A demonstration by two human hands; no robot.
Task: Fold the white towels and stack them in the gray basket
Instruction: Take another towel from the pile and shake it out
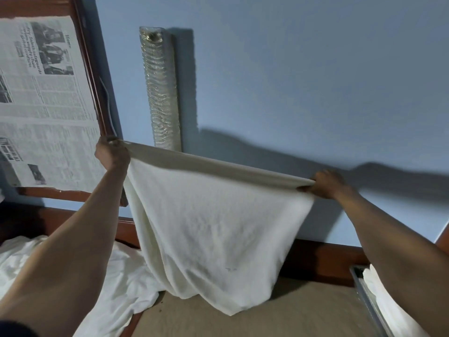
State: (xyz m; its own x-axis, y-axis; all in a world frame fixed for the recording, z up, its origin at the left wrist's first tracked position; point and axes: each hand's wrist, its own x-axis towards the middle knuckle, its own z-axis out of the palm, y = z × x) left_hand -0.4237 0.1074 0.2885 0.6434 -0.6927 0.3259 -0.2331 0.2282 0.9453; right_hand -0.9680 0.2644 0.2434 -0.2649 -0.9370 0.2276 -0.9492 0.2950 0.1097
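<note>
White terry towel (213, 227), soft and light, hangs between the two grips, its lower end bunched on the beige surface (303, 312) below them. The left grip (110, 154) pinches one top corner, fingers curled round the cloth. The right grip (325, 184) pinches the other corner, lower down. Such limp cloth should sag wherever unsupported, so corners look the best hold. Its taut top edge runs grip to grip, sloping down rightward; its length drops straight down. A gray basket (364, 295) lies below the right grip.
</note>
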